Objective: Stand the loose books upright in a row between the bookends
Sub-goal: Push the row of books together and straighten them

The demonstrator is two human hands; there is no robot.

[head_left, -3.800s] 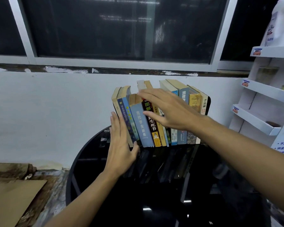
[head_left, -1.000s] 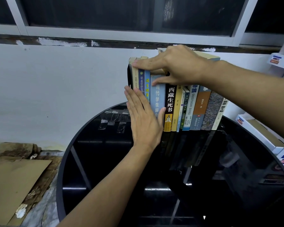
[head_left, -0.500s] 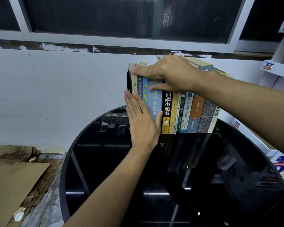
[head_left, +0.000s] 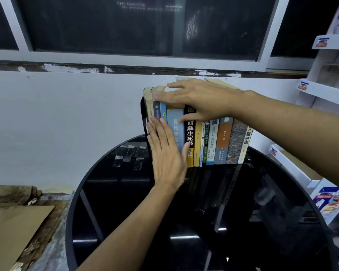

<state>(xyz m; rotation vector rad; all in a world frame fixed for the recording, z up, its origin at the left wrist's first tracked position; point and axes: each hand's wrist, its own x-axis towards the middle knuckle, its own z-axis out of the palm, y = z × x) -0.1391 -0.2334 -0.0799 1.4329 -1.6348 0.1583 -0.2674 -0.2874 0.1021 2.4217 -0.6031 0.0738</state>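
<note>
A row of several books (head_left: 213, 141) stands upright at the far edge of a round black glass table (head_left: 125, 192), spines toward me. A thin black bookend (head_left: 143, 112) stands against the row's left end; the right bookend is hidden. My left hand (head_left: 167, 155) lies flat with straight fingers against the spines of the leftmost books. My right hand (head_left: 200, 100) rests across the tops of the left and middle books, fingers straight and spread, thumb down on a black spine (head_left: 190, 133).
A white wall and dark window stand right behind the books. White shelving (head_left: 321, 90) with labels rises at the right, with a box (head_left: 294, 167) below it. Brown cardboard (head_left: 12, 231) lies on a worn surface at the left.
The leaning books have been brought upright since the earliest frame. Over the last second both hands stay on the row; the right fingers have straightened and spread a little.
</note>
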